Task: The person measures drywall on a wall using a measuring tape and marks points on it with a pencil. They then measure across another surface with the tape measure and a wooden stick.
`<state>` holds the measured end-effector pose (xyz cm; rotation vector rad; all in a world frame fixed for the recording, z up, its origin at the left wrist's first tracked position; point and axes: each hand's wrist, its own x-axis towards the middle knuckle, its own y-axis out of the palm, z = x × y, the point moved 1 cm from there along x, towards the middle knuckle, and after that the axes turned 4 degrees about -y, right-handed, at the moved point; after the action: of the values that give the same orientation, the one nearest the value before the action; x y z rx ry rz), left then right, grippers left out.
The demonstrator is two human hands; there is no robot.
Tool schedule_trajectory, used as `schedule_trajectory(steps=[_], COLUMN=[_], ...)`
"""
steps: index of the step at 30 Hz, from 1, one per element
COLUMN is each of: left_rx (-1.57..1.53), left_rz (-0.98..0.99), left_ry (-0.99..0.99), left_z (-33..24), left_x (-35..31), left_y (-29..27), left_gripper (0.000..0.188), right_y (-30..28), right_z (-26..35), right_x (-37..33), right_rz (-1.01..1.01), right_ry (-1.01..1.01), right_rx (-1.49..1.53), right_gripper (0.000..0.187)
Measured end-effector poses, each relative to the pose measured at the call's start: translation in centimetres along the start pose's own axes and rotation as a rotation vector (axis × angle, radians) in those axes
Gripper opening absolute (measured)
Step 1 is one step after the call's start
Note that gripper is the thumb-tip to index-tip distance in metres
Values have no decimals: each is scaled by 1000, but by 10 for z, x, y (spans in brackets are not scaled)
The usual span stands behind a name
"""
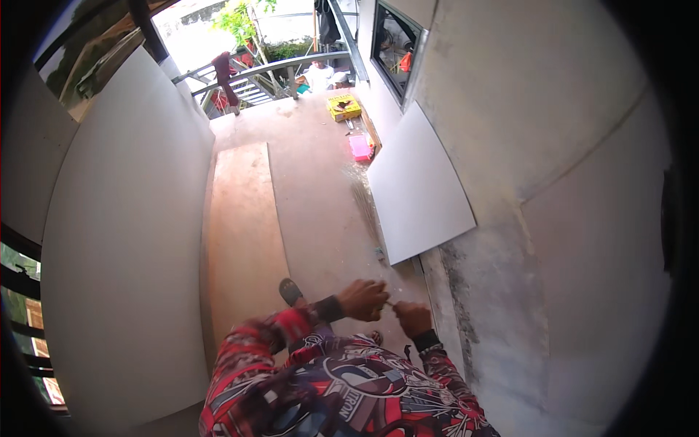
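My left hand (363,300) and my right hand (413,318) meet in front of my body, both with curled fingers. A short, thin piece (391,304) shows in the gap between them, too small to name. Beneath my hands is the floor, and just ahead to the right a white panel (422,197) leans against the wall. My dark sandal (290,291) shows left of my left hand, on the edge of a long wooden board (244,211).
Along the left stands a tall white panel (131,233). Broom bristles (366,207) lie beside the leaning panel. Farther off are a pink plastic case (360,148) and a yellow box (344,108). A metal railing (269,69) with a dark red cloth (224,76) borders the far end; people show beyond it.
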<state>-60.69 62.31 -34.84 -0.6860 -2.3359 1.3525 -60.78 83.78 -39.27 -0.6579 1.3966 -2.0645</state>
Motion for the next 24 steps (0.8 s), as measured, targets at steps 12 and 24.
schedule_trajectory(steps=[12, 24], left_rx=[81, 296], left_rz=[73, -71], left_ry=[-522, -586], left_z=[200, 339], left_x=[-201, -209], left_y=[-172, -316], left_gripper=[28, 32], right_y=[113, 162], right_z=[111, 92], right_x=[212, 374], right_rz=[345, 268], right_ry=[-169, -27], right_rx=[8, 78], right_gripper=[10, 19])
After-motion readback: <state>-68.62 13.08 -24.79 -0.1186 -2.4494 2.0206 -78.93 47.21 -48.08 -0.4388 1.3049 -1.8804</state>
